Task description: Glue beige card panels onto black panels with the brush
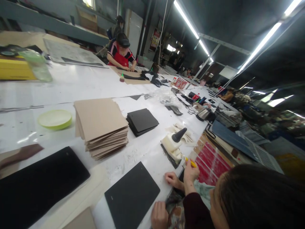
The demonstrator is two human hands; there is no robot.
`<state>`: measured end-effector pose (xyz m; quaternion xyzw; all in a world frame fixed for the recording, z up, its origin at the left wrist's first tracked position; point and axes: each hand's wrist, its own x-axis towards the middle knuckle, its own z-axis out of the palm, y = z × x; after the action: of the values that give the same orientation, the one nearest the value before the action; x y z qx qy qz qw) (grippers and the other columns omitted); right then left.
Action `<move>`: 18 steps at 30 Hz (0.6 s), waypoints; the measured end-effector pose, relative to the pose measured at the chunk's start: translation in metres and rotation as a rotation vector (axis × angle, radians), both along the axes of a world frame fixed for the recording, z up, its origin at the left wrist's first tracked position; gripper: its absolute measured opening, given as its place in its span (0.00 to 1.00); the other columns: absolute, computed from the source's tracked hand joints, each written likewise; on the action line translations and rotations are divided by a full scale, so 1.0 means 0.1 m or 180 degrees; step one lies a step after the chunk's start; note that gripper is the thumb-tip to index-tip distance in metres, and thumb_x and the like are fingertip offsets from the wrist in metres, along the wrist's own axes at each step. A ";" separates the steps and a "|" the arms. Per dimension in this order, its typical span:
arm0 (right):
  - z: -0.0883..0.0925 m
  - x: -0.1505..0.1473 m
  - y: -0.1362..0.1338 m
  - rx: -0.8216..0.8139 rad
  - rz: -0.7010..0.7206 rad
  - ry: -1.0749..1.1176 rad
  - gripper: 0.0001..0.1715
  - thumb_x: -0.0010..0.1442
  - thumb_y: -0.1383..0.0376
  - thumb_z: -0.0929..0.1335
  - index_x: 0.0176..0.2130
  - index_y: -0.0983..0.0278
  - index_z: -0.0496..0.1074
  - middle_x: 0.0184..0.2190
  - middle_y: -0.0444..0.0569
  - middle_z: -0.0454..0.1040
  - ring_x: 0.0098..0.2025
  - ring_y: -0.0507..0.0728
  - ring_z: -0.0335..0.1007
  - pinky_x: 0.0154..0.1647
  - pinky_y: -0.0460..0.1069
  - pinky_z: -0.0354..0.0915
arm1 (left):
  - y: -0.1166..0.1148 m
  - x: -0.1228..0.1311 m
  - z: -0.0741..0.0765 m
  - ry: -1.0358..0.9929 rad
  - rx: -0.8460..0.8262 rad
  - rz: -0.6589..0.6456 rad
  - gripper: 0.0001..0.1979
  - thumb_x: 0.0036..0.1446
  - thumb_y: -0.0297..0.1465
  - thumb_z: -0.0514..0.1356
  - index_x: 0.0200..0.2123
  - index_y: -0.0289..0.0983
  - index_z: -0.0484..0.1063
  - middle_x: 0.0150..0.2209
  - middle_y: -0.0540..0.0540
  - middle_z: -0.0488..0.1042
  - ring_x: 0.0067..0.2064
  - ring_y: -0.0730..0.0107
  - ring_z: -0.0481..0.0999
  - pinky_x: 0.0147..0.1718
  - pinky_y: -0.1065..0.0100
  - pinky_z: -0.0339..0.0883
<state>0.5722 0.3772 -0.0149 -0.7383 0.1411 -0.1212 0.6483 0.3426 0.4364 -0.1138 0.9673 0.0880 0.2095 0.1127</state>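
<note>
My left hand (159,217) shows at the bottom edge, its fingers curled into a fist against the edge of the white table (147,149), and I see nothing in it. It lies just right of a black sheet (132,194). My right hand is out of view. Close at my right a co-worker with dark hair (257,197) leans in. One of their hands (190,171) pinches a small yellow tool (191,163), and their other hand (172,179) rests on the table edge. A white glue bottle with a black nozzle (175,143) stands just beyond them.
On the table are a stack of brown cardboard sheets (101,127), a pile of black squares (142,121), a large black sheet (40,184) and a green plate (55,119). A red cutting mat (212,162) lies at the right. Another person in red (121,55) works at the far end.
</note>
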 end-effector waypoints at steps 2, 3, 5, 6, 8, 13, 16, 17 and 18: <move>-0.07 0.17 -0.04 -0.0027 -0.0238 0.0060 0.13 0.60 0.57 0.71 0.35 0.65 0.71 0.26 0.41 0.73 0.28 0.52 0.71 0.30 0.46 0.68 | -0.06 0.03 -0.09 0.0038 0.0080 0.0122 0.21 0.58 0.19 0.52 0.41 0.49 0.78 0.36 0.62 0.81 0.41 0.76 0.81 0.41 0.76 0.76; -0.10 0.26 -0.06 -0.0029 -0.0313 0.0121 0.13 0.62 0.58 0.71 0.35 0.66 0.71 0.27 0.42 0.72 0.28 0.51 0.70 0.31 0.46 0.68 | -0.10 0.05 -0.14 0.0095 0.0145 0.0220 0.22 0.59 0.18 0.51 0.40 0.49 0.78 0.36 0.62 0.81 0.41 0.77 0.81 0.41 0.78 0.76; -0.16 0.41 -0.08 0.0003 -0.0348 0.0281 0.13 0.65 0.58 0.69 0.39 0.67 0.70 0.30 0.43 0.72 0.30 0.51 0.70 0.32 0.47 0.69 | -0.17 0.08 -0.26 0.0196 0.0275 0.0351 0.22 0.59 0.18 0.50 0.39 0.49 0.78 0.36 0.64 0.81 0.41 0.78 0.81 0.41 0.79 0.75; -0.18 0.44 -0.09 0.0038 -0.0282 0.0387 0.13 0.66 0.58 0.68 0.40 0.68 0.70 0.32 0.44 0.72 0.31 0.51 0.70 0.33 0.47 0.70 | -0.20 0.09 -0.32 0.0220 0.0323 0.0360 0.22 0.60 0.19 0.50 0.39 0.50 0.78 0.36 0.64 0.81 0.41 0.78 0.81 0.41 0.79 0.75; -0.25 0.42 -0.10 0.0139 0.0061 0.0667 0.15 0.67 0.57 0.67 0.42 0.67 0.70 0.34 0.45 0.72 0.32 0.51 0.70 0.33 0.47 0.70 | -0.24 0.09 -0.43 0.0214 0.0402 0.0339 0.21 0.60 0.20 0.51 0.41 0.51 0.78 0.36 0.63 0.81 0.41 0.77 0.81 0.40 0.77 0.76; -0.50 -0.04 -0.10 0.0357 0.1544 0.1619 0.13 0.66 0.60 0.68 0.32 0.65 0.71 0.27 0.41 0.71 0.24 0.48 0.65 0.26 0.44 0.68 | -0.33 0.14 -0.46 0.0188 0.0540 0.0431 0.21 0.58 0.17 0.52 0.37 0.48 0.78 0.34 0.62 0.81 0.40 0.78 0.81 0.40 0.79 0.75; -0.57 -0.16 -0.08 0.0374 0.2133 0.1954 0.15 0.55 0.72 0.73 0.21 0.63 0.68 0.18 0.40 0.67 0.20 0.50 0.63 0.22 0.45 0.66 | -0.30 0.20 -0.28 0.0116 0.0468 0.0445 0.20 0.58 0.17 0.52 0.37 0.47 0.78 0.33 0.61 0.81 0.39 0.77 0.82 0.39 0.79 0.76; -0.56 -0.15 -0.08 0.0363 0.2220 0.1983 0.17 0.52 0.75 0.74 0.19 0.63 0.67 0.17 0.40 0.67 0.20 0.51 0.63 0.22 0.45 0.65 | -0.22 0.18 -0.20 0.0058 0.0374 0.0365 0.19 0.58 0.18 0.53 0.38 0.47 0.77 0.33 0.61 0.81 0.39 0.76 0.82 0.39 0.77 0.76; -0.54 -0.12 -0.08 0.0343 0.2259 0.1983 0.17 0.51 0.75 0.74 0.19 0.62 0.67 0.17 0.40 0.67 0.20 0.51 0.63 0.22 0.45 0.65 | -0.09 0.11 -0.11 -0.0016 0.0237 0.0236 0.18 0.58 0.20 0.54 0.40 0.48 0.77 0.35 0.60 0.81 0.39 0.74 0.82 0.39 0.75 0.77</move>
<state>0.5605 0.3690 -0.0690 -0.7074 0.0739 0.3424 0.6139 0.3535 0.4277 -0.1252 0.9664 0.1155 0.2190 0.0690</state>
